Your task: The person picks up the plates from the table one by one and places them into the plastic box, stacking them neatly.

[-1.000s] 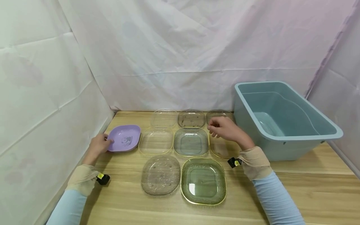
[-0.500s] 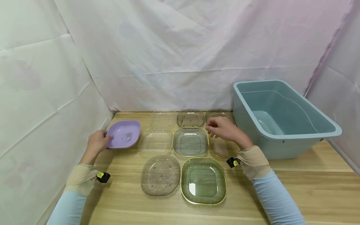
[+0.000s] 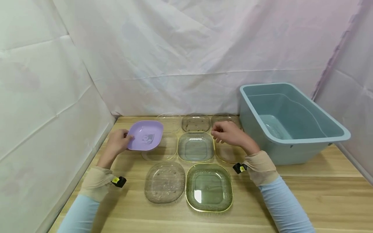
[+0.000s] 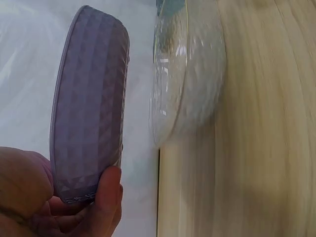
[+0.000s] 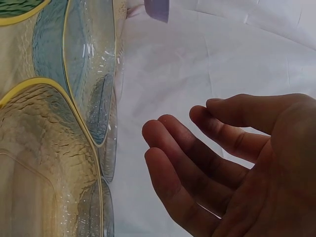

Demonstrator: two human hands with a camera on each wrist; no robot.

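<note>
The left hand (image 3: 116, 142) had lifted the purple plate (image 3: 145, 135) rightward over the clear plate (image 3: 159, 152), fingers pinching only its rim. That edge grip might slip, dropping it onto the plates below. The right hand (image 3: 230, 134) hovered, fingers loosely curled, holding nothing.

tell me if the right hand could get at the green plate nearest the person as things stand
Probably yes: the right hand hovers empty above the plates, fingers loosely curled, and the green plate lies uncovered just nearer the person, with nothing between them.

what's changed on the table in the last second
The left hand, gripping the purple plate, lifted it off the table and carried it rightward over the clear plate. The right hand stays hovering, empty; the other plates and blue tub have not moved.
</note>
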